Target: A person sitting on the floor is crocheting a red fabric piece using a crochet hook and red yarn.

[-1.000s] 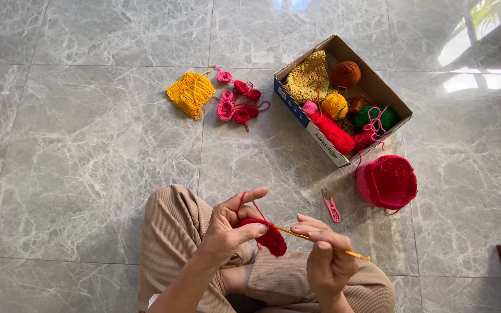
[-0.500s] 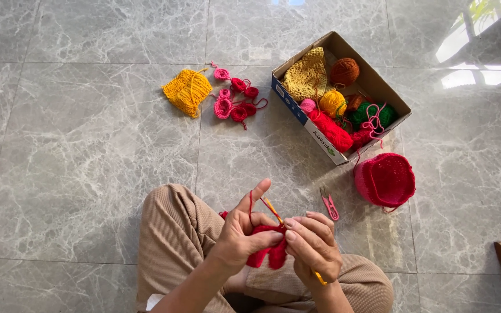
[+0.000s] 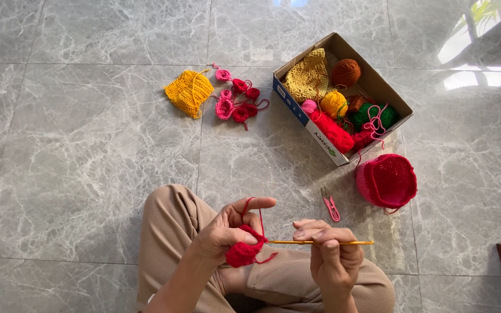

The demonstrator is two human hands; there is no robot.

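Observation:
My left hand (image 3: 225,230) pinches a small red crochet piece (image 3: 243,251), and a strand of red yarn (image 3: 260,217) loops up over its raised forefinger. My right hand (image 3: 330,251) grips a yellow crochet hook (image 3: 320,242) that lies level, with its tip at the red piece. Both hands hover above my crossed legs in beige trousers (image 3: 172,229).
A cardboard box (image 3: 378,84) of yarn balls and crochet pieces sits on the grey marble floor at upper right. Beside it lie a pink crocheted cap (image 3: 386,181) and pink snips (image 3: 330,204). A yellow crochet piece (image 3: 189,91) and small pink and red flowers (image 3: 236,97) lie further left.
The right hand has pulled the hook out sideways to the right until it lies level. The left forefinger has straightened, holding the yarn strand taut. The camera has shifted slightly.

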